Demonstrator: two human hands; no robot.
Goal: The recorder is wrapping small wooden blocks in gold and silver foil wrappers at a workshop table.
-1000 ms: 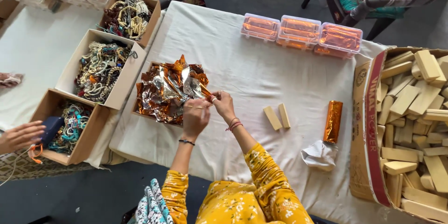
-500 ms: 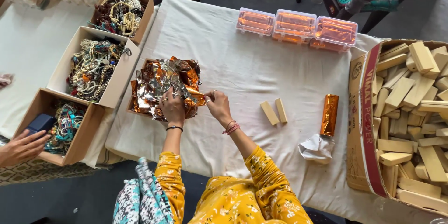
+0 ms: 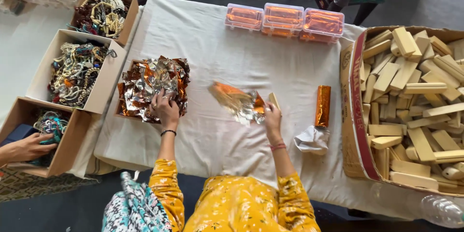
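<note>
The left hand (image 3: 164,109) rests palm-down with fingers loosely spread on the near edge of a pile of crumpled foil sheets (image 3: 153,87), silver and orange, heaped in a shallow box left of the table's middle. The right hand (image 3: 272,118) is out over the white tablecloth (image 3: 217,43), its fingers pinched on the right end of 1 loose foil sheet (image 3: 237,101), which lies stretched toward the left, orange at its far tip and silver nearer the hand. A pale wooden block (image 3: 274,100) stands just beside the fingers at that same end; whether the hand grips it too cannot be told.

Right of the hand, a block already wrapped in orange foil (image 3: 322,105) lies on the cloth, with a crumpled white cloth (image 3: 313,140) just near of it. Along the far edge sit 3 clear plastic boxes (image 3: 283,21) in a row, each showing orange inside. At the right end of the table a large cardboard box (image 3: 352,116) is full of bare wooden blocks (image 3: 415,97).

To the left, off the cloth, 3 open cardboard boxes of bead jewellery (image 3: 77,70) stand in a line from far to near. Another person's hand (image 3: 26,147) reaches into the nearest of them. A clear plastic bottle (image 3: 442,210) shows at the near right corner.
</note>
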